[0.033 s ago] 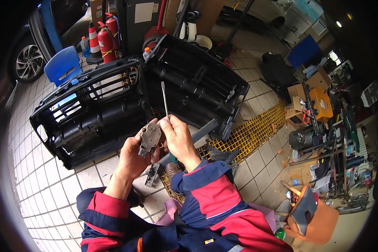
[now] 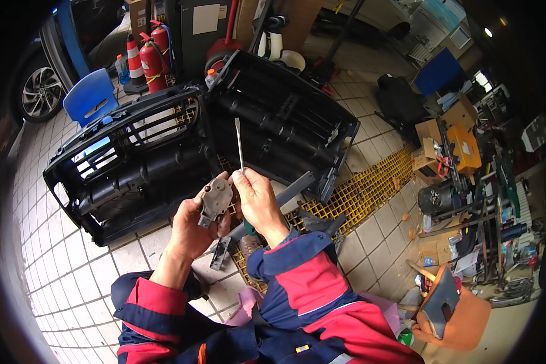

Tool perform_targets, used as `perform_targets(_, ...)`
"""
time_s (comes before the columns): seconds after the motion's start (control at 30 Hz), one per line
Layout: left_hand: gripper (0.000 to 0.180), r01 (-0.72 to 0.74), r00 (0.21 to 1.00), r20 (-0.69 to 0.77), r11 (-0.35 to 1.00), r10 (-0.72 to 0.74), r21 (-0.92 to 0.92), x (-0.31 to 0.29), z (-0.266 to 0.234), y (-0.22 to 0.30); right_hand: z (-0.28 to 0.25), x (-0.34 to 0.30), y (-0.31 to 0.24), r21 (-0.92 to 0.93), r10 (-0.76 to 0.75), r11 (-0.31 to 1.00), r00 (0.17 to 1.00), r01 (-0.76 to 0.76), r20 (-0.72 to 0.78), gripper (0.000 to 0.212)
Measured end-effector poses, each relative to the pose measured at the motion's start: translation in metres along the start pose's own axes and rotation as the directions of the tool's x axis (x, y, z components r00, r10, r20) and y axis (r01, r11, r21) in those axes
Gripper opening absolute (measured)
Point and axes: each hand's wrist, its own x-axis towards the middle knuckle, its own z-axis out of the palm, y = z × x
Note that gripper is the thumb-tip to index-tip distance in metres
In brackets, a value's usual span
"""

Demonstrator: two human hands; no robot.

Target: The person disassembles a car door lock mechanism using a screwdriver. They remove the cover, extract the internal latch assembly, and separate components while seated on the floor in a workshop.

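My left hand point(image 2: 188, 225) is closed round a small grey actuator point(image 2: 216, 198) with a squarish connector end, its flat side turned up. In my right hand point(image 2: 259, 201) is a screwdriver, gripped with its metal shaft point(image 2: 240, 145) pointing away from me and its flat tip uppermost. A bit of green handle shows below the fist; the fingers hide the rest. The two hands are close together, and the screwdriver's tip is clear of the actuator. Beyond them two black plastic radiator shutter frames point(image 2: 145, 176) point(image 2: 285, 115) stand on the floor, side by side.
A yellow floor grating point(image 2: 376, 191) crosses the tiles. To the left stand a blue chair point(image 2: 91, 96), a traffic cone point(image 2: 134, 60) and red fire extinguishers point(image 2: 152, 64). On the right are a cluttered rack of tools and boxes, an orange case point(image 2: 464, 150) and an orange stool point(image 2: 467, 318).
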Motion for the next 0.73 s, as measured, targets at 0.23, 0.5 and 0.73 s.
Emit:
perform_targets(0.23,0.066,-0.067,0.969,-0.240,0.997,0.057,-0.032,0.000,0.013,-0.006,0.000,-0.008,-0.022,0.196,0.113,0.970,0.978,-0.147,0.173,0.034)
perform_targets(0.5,0.068,0.002,0.988,-0.150,0.991,0.018,0.133,-0.014,-0.018,0.011,-0.156,-0.031,-0.030,0.212,-0.251,0.912,0.888,0.351,-0.386,0.031)
perform_targets(0.73,0.045,0.044,0.936,-0.351,0.988,0.012,0.150,-0.039,-0.065,0.028,-0.357,-0.164,0.138,0.120,0.197,0.979,0.597,-0.167,-0.778,0.031)
